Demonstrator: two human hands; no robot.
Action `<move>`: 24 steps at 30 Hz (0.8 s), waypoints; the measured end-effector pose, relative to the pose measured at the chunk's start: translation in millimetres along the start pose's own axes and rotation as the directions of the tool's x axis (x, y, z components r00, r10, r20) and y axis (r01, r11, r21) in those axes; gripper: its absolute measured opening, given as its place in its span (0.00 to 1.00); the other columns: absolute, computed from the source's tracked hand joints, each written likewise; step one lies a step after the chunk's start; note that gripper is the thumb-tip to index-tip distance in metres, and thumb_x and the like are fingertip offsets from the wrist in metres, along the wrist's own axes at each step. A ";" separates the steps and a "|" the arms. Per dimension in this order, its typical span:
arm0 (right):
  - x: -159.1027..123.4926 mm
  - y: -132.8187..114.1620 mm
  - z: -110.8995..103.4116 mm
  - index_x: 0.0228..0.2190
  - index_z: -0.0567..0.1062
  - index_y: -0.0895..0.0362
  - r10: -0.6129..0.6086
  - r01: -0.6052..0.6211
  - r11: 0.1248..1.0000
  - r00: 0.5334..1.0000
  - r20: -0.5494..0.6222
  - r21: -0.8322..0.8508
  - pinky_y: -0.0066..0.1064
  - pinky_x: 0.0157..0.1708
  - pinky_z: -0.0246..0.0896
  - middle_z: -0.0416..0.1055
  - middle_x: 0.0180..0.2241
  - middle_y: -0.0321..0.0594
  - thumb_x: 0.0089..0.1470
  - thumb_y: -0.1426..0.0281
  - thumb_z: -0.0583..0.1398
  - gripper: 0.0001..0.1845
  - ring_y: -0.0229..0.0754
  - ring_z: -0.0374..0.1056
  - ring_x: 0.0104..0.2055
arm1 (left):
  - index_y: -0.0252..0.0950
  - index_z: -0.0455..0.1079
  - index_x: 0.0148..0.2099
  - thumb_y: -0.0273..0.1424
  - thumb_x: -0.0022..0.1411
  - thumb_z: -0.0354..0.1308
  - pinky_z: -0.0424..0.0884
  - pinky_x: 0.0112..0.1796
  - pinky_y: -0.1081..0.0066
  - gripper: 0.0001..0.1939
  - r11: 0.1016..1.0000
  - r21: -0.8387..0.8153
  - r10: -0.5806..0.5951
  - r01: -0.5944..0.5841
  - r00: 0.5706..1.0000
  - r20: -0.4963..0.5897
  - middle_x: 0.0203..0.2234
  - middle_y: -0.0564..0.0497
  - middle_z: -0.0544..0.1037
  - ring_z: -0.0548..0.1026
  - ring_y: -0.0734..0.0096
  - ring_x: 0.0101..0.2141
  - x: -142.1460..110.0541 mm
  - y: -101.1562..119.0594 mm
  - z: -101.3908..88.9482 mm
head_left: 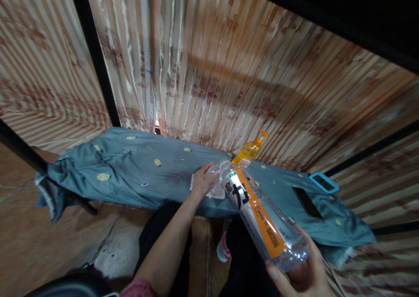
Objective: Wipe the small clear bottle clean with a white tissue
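Observation:
My right hand (303, 273) grips the base of a large clear plastic bottle (253, 209) with an orange and silver label. The bottle is tilted, its neck pointing away and to the left. By its open-looking mouth, my left hand (203, 182) curls around a small clear plastic object (212, 174), partly hidden by the fingers and the bottle neck. Under that hand lies something flat and whitish (216, 191). Just behind the bottle neck stands a pump bottle (248, 152) of amber liquid with an orange pump.
A grey-blue cloth with yellow pineapple prints (137, 170) covers the narrow table. A dark phone (307, 202) and a blue-framed device (324, 182) lie at the right. Striped curtains (209, 70) hang behind, with black posts (94, 56) at the sides.

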State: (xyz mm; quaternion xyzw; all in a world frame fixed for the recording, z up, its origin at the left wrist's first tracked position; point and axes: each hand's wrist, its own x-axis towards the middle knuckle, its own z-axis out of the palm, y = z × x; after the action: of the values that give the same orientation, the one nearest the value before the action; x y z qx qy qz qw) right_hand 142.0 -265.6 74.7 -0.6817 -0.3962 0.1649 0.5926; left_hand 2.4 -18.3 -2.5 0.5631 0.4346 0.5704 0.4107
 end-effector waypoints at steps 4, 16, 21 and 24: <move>-0.2 -2.0 -0.4 0.65 0.58 0.59 0.005 -0.005 1.000 1.000 0.006 -0.015 0.45 0.49 0.69 0.71 0.56 0.56 0.44 0.52 0.71 0.54 0.62 0.72 0.54 | 0.36 0.79 0.44 0.38 0.55 0.67 0.74 0.50 0.62 0.16 1.000 -0.010 0.002 -0.002 1.000 -0.006 0.39 0.47 0.85 0.81 0.58 0.42 -0.2 -1.7 0.7; -0.5 -2.8 0.2 0.65 0.59 0.60 0.013 -0.014 1.000 1.000 -0.016 -0.023 0.45 0.46 0.70 0.70 0.57 0.58 0.42 0.52 0.71 0.55 0.63 0.72 0.52 | 0.35 0.79 0.44 0.38 0.55 0.66 0.74 0.48 0.63 0.16 0.999 -0.034 -0.001 0.001 1.000 0.014 0.38 0.46 0.84 0.81 0.58 0.41 -0.5 1.2 -0.4; -0.9 -4.0 0.5 0.65 0.58 0.60 0.019 -0.019 1.000 1.000 -0.007 0.001 0.43 0.47 0.70 0.70 0.57 0.58 0.43 0.53 0.71 0.54 0.60 0.72 0.53 | 0.36 0.79 0.43 0.38 0.54 0.67 0.74 0.49 0.63 0.16 0.999 -0.039 -0.020 0.020 1.000 0.009 0.39 0.47 0.84 0.80 0.59 0.42 -0.3 1.6 -0.2; -0.9 -3.8 0.3 0.65 0.58 0.61 -0.001 0.001 1.000 1.000 -0.005 -0.012 0.42 0.46 0.70 0.71 0.55 0.58 0.44 0.55 0.71 0.53 0.59 0.73 0.52 | 0.36 0.79 0.43 0.38 0.55 0.66 0.74 0.49 0.64 0.15 0.999 -0.039 -0.009 0.010 1.000 0.016 0.38 0.47 0.84 0.80 0.59 0.42 -0.6 2.8 -0.5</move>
State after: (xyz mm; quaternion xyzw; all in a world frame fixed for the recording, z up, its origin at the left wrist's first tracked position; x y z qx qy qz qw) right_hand 139.9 -266.2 78.0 -0.6855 -0.3959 0.1605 0.5896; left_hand 1.9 -19.6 0.0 0.5573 0.4227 0.5726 0.4277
